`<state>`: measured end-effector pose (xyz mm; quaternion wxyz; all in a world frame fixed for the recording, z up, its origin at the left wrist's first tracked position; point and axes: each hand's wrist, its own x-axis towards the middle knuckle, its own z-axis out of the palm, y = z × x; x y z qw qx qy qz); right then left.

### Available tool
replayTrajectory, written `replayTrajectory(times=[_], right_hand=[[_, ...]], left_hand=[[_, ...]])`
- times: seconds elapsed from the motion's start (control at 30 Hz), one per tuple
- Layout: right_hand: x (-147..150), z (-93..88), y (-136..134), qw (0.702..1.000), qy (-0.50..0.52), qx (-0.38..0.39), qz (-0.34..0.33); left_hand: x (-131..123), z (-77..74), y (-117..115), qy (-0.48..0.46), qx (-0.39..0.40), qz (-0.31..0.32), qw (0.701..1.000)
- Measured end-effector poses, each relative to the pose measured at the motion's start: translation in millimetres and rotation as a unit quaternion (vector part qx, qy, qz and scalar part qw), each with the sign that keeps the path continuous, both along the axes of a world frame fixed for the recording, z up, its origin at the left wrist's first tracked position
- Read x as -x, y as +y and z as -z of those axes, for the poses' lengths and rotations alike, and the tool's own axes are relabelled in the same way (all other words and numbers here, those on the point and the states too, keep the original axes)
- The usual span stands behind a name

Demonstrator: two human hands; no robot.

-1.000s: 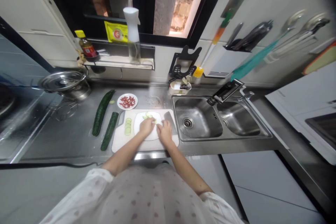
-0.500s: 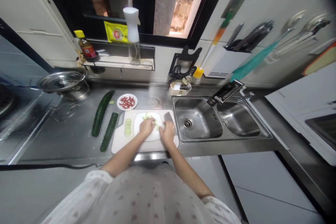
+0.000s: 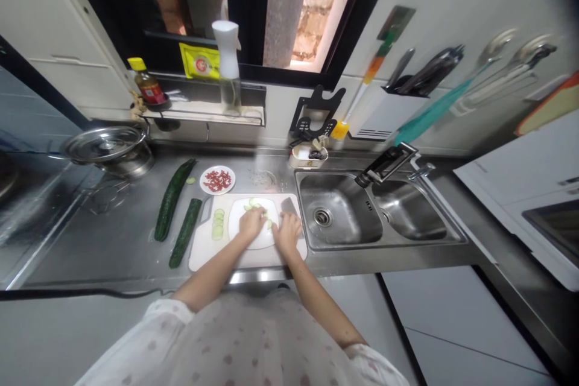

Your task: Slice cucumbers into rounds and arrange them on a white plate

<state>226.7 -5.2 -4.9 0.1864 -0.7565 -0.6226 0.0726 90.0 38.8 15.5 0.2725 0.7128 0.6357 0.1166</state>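
Observation:
Pale green cucumber slices (image 3: 254, 201) lie along the far side of a white square plate (image 3: 234, 230), which sits on a white cutting board (image 3: 203, 255). Over the plate, my left hand (image 3: 252, 224) is closed, its fingertips pinching a cucumber slice. My right hand (image 3: 287, 233) is at the plate's right edge, fingers curled and thumb toward the slices; what it holds is hidden. A knife (image 3: 288, 205) lies on the board just beyond the right hand, partly covered by it. A short row of overlapping cucumber slices (image 3: 218, 224) rests left of the plate.
Two cucumber pieces (image 3: 174, 202) lie left of the board. Behind it stands a small plate of chopped red pieces (image 3: 217, 180). A double sink (image 3: 337, 244) adjoins the board on the right. A lidded pot (image 3: 108, 148) stands at the back left, below a bottle shelf (image 3: 203, 113).
The camera view has tilted slightly, so the scene sits a little lower. Both hands stay over the plate, with only small finger movements.

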Motion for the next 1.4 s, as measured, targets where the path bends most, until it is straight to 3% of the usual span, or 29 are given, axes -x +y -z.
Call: replayTrajectory(times=[0.53, 1.07, 1.23, 1.4], right_hand=[[-1.0, 0.3, 2.2, 1.0, -0.008, 0.02, 0.016], [-2.1, 4.7, 3.4, 1.0, -0.008, -0.003, 0.005], [-1.5, -1.3, -2.2, 0.999, 0.011, -0.033, -0.01], [5.4, -13.8, -13.9, 0.996, 0.03, -0.066, -0.048]], left_hand=[[-0.9, 5.3, 0.0, 0.011, -0.012, -0.004, 1.0], [-2.8, -1.8, 2.6, 0.008, 0.006, -0.009, 1.0], [3.5, -6.8, -11.7, -0.038, -0.022, -0.042, 0.998], [19.4, -6.0, -42.7, -0.096, -0.039, -0.065, 0.992]])
